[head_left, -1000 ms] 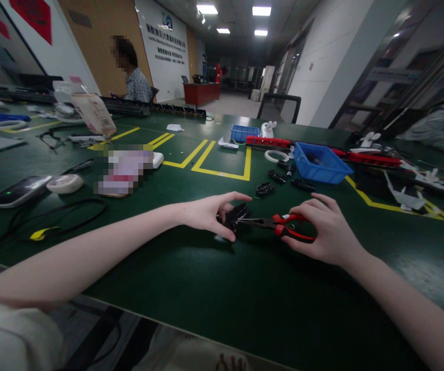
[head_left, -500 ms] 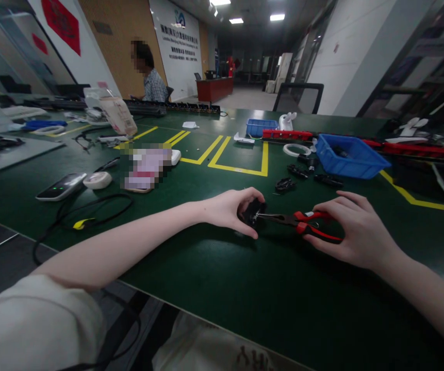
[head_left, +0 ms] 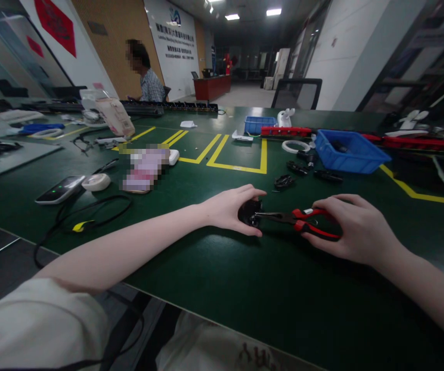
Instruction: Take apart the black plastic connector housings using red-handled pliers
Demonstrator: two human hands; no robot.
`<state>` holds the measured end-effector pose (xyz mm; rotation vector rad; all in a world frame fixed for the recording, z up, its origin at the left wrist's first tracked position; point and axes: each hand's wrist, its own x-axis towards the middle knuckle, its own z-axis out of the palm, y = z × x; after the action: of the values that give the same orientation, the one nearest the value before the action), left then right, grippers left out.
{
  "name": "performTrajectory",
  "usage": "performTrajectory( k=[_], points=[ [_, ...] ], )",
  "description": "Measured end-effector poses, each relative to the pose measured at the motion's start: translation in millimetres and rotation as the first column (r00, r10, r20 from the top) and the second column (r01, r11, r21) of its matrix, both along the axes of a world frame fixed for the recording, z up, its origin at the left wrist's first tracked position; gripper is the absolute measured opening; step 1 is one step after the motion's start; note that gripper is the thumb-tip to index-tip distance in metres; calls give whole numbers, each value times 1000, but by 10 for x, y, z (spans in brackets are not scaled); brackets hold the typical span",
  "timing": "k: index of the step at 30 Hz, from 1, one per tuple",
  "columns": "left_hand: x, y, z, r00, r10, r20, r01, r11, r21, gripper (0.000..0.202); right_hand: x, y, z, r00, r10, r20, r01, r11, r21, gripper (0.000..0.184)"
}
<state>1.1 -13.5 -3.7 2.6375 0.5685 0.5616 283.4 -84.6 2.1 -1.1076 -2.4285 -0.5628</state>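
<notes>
My left hand (head_left: 231,211) curls around a small black part (head_left: 249,212) just above the green table, thumb and fingers on either side of it. What kind of part it is I cannot make out. Red-and-black needle-nose pliers (head_left: 297,219) are gripped in my right hand (head_left: 357,226), with fingers around both handles. The plier tips reach the right side of the black part, where a small shiny piece shows. Whether the jaws are closed on that piece is too small to tell.
Several black parts (head_left: 284,181) lie beyond my hands, near a blue bin (head_left: 347,152) and a white ring (head_left: 296,147). On the left are a phone (head_left: 146,170), a tape roll (head_left: 96,182) and a looped black cable (head_left: 123,211). A person (head_left: 150,77) sits across the table.
The view has shifted slightly. My left fingers have shifted a little around the black part, which shows at a slightly different angle. The pliers remain at its right side.
</notes>
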Motion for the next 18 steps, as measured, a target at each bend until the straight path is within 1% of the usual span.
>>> performTrajectory(
  k=[4,8,15,18],
  points=[
    [12,-4,-6,998,23,-55,-21,999,37,69,-7,-5,15,997,23,67,-29,996,79,39],
    [12,-2,-3,998,25,-59,-22,998,56,63,-15,-5,7,994,12,104,-25,991,130,42],
    [10,6,1,998,22,-52,-20,999,50,62,-32,-9,10,997,-10,75,2,994,113,44],
    [14,2,7,998,21,-61,-17,998,54,61,-25,-6,10,997,-4,78,-6,992,128,46]
  ],
)
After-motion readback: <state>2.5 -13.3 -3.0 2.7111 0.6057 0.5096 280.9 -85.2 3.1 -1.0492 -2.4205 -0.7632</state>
